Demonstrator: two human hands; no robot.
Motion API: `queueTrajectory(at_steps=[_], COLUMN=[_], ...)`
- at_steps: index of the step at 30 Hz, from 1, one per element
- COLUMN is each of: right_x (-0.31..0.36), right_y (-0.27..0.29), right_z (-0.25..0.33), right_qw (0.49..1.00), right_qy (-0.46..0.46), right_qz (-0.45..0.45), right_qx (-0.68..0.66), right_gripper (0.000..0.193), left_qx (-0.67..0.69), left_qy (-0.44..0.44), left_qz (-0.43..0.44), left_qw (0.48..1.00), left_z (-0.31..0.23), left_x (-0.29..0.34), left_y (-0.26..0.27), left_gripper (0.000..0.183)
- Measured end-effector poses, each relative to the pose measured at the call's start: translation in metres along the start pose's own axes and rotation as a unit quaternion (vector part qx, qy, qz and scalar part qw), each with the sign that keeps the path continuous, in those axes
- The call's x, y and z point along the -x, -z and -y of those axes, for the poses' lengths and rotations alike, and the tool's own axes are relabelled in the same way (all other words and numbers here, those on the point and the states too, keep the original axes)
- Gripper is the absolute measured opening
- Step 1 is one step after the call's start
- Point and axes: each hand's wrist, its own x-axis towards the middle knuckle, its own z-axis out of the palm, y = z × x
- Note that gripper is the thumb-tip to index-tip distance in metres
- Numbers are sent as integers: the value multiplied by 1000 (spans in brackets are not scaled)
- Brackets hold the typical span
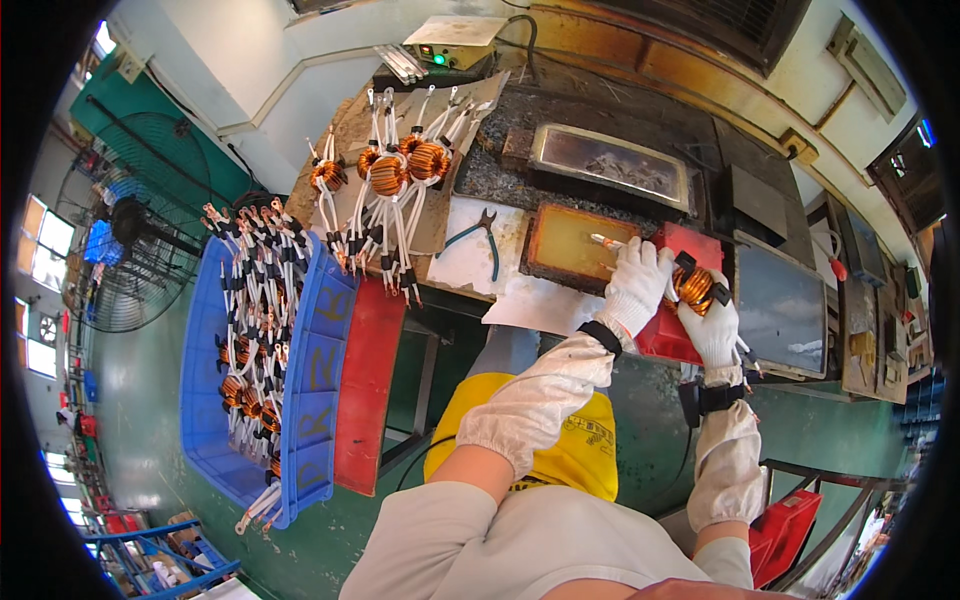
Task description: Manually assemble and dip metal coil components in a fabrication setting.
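Observation:
A copper-wound toroidal coil (pixel 693 289) with black-sleeved leads is in my right hand (pixel 712 330), whose gloved fingers wrap around its side. My left hand (pixel 637 284), also in a white glove, is closed on a white lead (pixel 606 242) whose stripped tip points left, over a shallow pan (pixel 565 252) with an amber surface. Whether the tip touches that surface, I cannot tell. Beneath and behind the coil lies a red bin (pixel 664 335), partly covered by both hands. More lead ends hang below my right hand.
Pliers (pixel 488 238) lie on white paper left of the pan. Behind it is a metal-rimmed rectangular pot (pixel 688 190). Several finished-looking coils (pixel 388 176) rest on cardboard at left. A blue crate (pixel 318 400) of coils stands beside the bench, near a fan (pixel 130 220).

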Motion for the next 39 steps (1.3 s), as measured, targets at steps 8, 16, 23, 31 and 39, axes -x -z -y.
queueTrajectory(at_steps=[8, 16, 23, 31, 39], right_x=[6, 4, 9, 9, 8], right_y=[-8, -4, -17, -15, -23], right_z=[-12, 1, -14, -18, -32], right_qw=[995, 993, 987, 990, 991], right_qy=[-53, -77, -87, -80, -75], right_qz=[-6, 17, -21, -21, -30], right_qx=[-81, -89, -130, -116, -104], right_gripper=[51, 48, 47, 47, 46], left_qx=[53, 89, 119, 135, 143], left_qy=[-53, -47, -35, -51, -54], left_qz=[-21, -71, -98, -38, 32], left_qw=[997, 992, 987, 989, 988], left_z=[4, 14, 18, 26, 41], left_x=[1, 4, 32, 27, 19], left_y=[12, 16, 17, 12, 17], left_gripper=[48, 54, 59, 67, 63])
